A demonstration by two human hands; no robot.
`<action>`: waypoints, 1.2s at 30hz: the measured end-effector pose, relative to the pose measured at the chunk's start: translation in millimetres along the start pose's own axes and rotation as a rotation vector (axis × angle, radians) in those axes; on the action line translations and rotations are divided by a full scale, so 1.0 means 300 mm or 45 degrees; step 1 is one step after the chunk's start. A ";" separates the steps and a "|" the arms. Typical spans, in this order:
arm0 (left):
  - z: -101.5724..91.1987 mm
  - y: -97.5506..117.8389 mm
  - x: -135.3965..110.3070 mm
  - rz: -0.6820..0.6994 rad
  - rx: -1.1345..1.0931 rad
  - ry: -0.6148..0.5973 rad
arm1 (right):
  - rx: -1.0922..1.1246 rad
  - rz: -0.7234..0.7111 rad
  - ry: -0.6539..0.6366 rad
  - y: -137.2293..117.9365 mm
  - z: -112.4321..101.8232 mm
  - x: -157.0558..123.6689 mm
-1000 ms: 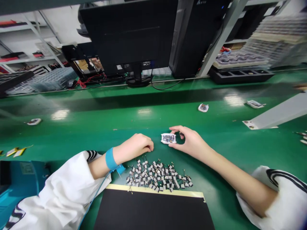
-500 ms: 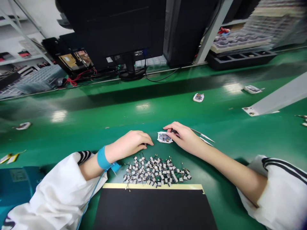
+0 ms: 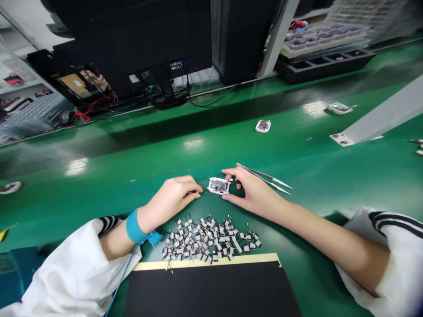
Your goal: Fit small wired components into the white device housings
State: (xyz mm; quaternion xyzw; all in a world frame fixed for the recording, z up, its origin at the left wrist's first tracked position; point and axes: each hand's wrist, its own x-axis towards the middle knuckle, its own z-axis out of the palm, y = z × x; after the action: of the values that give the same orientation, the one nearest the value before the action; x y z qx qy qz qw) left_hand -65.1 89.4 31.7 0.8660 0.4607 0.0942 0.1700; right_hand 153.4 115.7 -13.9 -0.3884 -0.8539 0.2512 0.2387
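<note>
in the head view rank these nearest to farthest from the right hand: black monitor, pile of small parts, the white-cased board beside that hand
Measured from the right hand:
1. white-cased board: just to its left, at the fingertips
2. pile of small parts: on the wearer's side, a little left
3. black monitor: far back, to the left

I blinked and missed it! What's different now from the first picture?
Tweezers have come into view beside the right hand; I can't tell if it holds them. The view tilted too. The white-cased board stays by that hand, and the parts pile looks unchanged.
</note>
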 end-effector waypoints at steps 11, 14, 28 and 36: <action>0.070 0.030 0.075 0.237 0.002 0.252 | 0.013 -0.089 0.009 -0.004 0.007 0.025; 0.077 0.036 0.066 0.267 0.134 0.277 | 0.007 -0.093 0.015 -0.004 0.005 0.025; 0.093 0.061 0.056 0.342 0.381 0.297 | -0.082 -0.044 -0.007 -0.001 0.001 -0.005; 0.094 0.069 0.061 0.358 0.390 0.302 | -0.042 -0.078 0.003 0.011 0.008 -0.006</action>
State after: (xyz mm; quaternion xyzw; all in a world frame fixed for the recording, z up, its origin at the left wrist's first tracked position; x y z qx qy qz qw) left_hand -30.2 87.9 13.5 0.9202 0.3612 0.1472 -0.0334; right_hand 154.8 115.5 -18.1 -0.3661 -0.8691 0.2291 0.2410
